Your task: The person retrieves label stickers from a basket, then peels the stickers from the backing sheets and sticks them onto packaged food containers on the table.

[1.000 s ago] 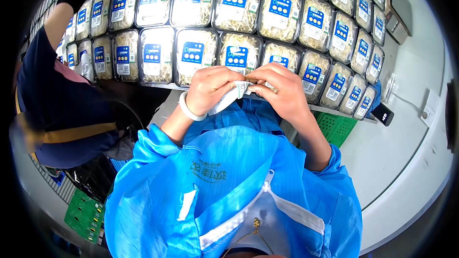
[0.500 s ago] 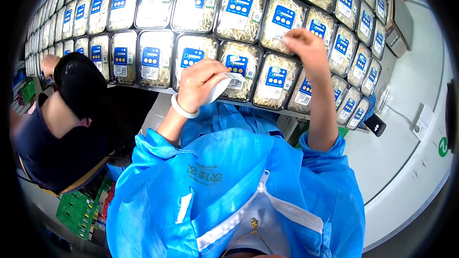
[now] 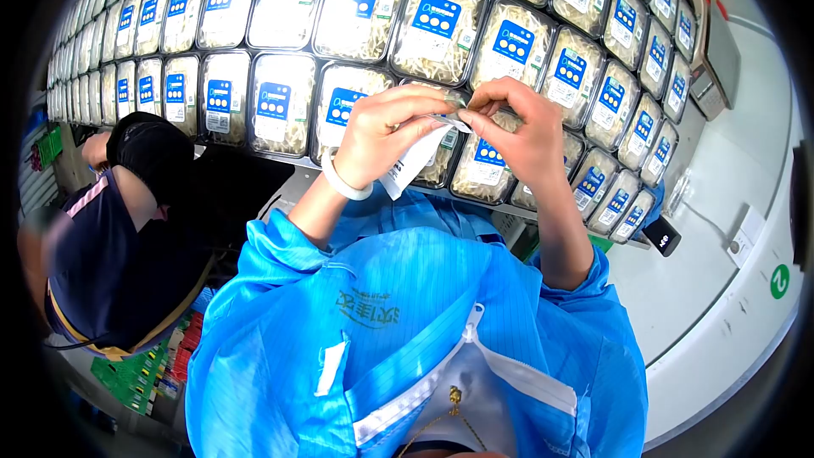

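Note:
My left hand (image 3: 381,137), with a white band at its wrist, is closed on a strip of white label stickers (image 3: 410,163) that hangs below its fingers. My right hand (image 3: 524,129) meets it at the strip's upper end, thumb and forefinger pinched on a small label there. Whether that label is free of its backing, I cannot make out. Below both hands lie clear-lidded packs of bean sprouts with blue labels; one pack (image 3: 483,171) shows under my right hand, and another (image 3: 346,102) sits beside my left.
Rows of the same sprout packs (image 3: 360,8) cover the table. On the left sits another person (image 3: 127,237) in dark clothes, an arm at the table edge. A black device (image 3: 663,237) is at the right corner, near a white surface (image 3: 704,288). Green crates (image 3: 136,373) stand lower left.
My right hand has come left and down from above the packs to meet my left hand at the label strip. The other person's arm has shifted slightly.

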Motion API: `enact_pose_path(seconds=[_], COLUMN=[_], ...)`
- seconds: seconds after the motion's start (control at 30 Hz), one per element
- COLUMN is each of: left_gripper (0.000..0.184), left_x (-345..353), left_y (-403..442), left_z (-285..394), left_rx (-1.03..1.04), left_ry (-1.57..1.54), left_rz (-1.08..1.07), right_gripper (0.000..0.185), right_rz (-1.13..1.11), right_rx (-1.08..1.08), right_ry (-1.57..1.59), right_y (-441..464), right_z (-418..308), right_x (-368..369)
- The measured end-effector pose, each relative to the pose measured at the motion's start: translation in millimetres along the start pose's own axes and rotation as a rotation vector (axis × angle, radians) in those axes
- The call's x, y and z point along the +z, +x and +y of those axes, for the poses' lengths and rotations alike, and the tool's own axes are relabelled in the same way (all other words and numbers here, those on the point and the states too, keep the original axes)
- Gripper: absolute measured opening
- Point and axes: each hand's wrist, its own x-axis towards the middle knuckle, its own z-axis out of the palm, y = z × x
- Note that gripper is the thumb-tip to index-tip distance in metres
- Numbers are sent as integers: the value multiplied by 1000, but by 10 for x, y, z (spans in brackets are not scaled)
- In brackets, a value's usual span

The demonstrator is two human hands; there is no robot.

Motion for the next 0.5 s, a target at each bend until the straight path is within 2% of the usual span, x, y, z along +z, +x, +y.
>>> enact_pose_path(seconds=[0.1, 0.2, 0.5], left_gripper=[21, 23, 25], left_x=[-4, 10, 40], left_y=[-16, -22, -95], left_z=[15, 25, -39], left_rx=[-23, -76, -86], left_ry=[-2, -19, -14], left_rz=[-19, -39, -60], right_gripper=[20, 21, 24], right_rz=[0, -83, -59], right_rx=[64, 132, 149], right_ry=[213, 226, 281], right_y=[5, -9, -74], right_z=[30, 109, 292], right_x=[-9, -20, 76])
